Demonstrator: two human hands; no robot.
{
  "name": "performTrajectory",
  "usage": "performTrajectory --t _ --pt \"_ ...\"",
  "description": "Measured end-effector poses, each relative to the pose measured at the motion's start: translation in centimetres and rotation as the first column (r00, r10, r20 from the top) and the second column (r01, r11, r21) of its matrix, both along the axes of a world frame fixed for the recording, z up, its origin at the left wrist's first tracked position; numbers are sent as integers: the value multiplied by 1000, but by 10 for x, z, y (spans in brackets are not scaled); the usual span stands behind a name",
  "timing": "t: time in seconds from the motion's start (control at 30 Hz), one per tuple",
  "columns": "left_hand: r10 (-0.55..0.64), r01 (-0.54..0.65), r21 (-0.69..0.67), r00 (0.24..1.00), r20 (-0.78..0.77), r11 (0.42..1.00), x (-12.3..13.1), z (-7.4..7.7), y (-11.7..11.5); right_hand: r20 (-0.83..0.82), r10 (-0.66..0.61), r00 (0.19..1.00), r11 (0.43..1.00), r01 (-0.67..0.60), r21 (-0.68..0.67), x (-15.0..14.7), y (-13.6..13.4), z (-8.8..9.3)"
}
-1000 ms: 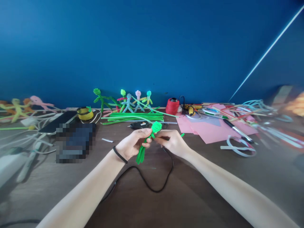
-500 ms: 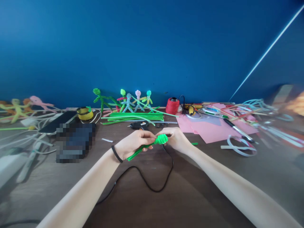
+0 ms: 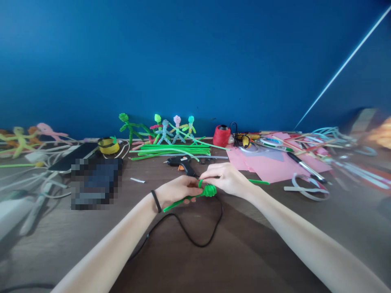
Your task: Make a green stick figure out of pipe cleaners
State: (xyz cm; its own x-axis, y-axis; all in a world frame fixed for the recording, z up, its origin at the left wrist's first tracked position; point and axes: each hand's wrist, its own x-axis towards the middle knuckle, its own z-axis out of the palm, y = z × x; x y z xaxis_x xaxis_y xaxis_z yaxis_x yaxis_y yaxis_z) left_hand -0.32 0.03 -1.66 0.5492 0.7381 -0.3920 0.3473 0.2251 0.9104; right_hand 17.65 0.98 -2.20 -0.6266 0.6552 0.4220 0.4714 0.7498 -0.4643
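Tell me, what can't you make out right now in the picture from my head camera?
In the head view:
- Green twisted piece: its middle is covered by the left hand.
- Green strand: partly hidden behind the right hand.
- Dark device: details lost to pixelation.
- Orange thing: blurred, cut off by the right edge.
- White object: blurred, cut off by the left edge.

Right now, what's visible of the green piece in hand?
The green piece looks like fuzzy pipe cleaner: a coiled knob at the right, straight stems slanting down to the left. It lies nearly sideways; the left hand grips it beside the knob, the right hand pinches a strand rising there. A green end shows past that hand; whether it joins is hidden.
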Motion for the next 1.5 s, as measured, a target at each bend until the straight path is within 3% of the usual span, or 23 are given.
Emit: performTrajectory --t 0.13,0.27,0.5,0.77,1.0,1.07,1.2,1.37,1.43,1.5 --pt "-56 55 -29 998 -35 998 0 -7 0 129 13 992 994 -27 106 -2 -4 2" --pt "-26 37 -129 996 87 991 -1 -7 1 126 -38 991 987 18 158 -3 -6 3" --pt "126 -64 -332 978 168 941 -2 -3 7 51 -90 995 964 74 257 -3 -8 6" --pt "185 -67 -418 950 249 906 1 -7 7 158 -138 978 934 76 349 -7 -17 12" --pt "313 -111 -514 892 326 851 1 -3 4 139 -113 984 913 47 405 -9 -23 13" --pt "332 -122 -510 879 343 851 2 -4 6 148 -105 983 897 29 441 -11 -25 11" --pt "307 -132 -405 861 405 905 3 -7 9 180 -141 974 856 28 516 -19 -28 3" --pt "362 -200 -365 812 457 909 5 -6 8 99 -241 965 770 129 625 -27 -30 -9" --pt "410 -235 -383 775 480 893 4 -5 8 51 -270 962 777 186 601 -28 -30 -11" --pt "446 -256 -407 748 491 877 2 -4 9 -12 -287 958 821 253 512 -27 -28 -11"
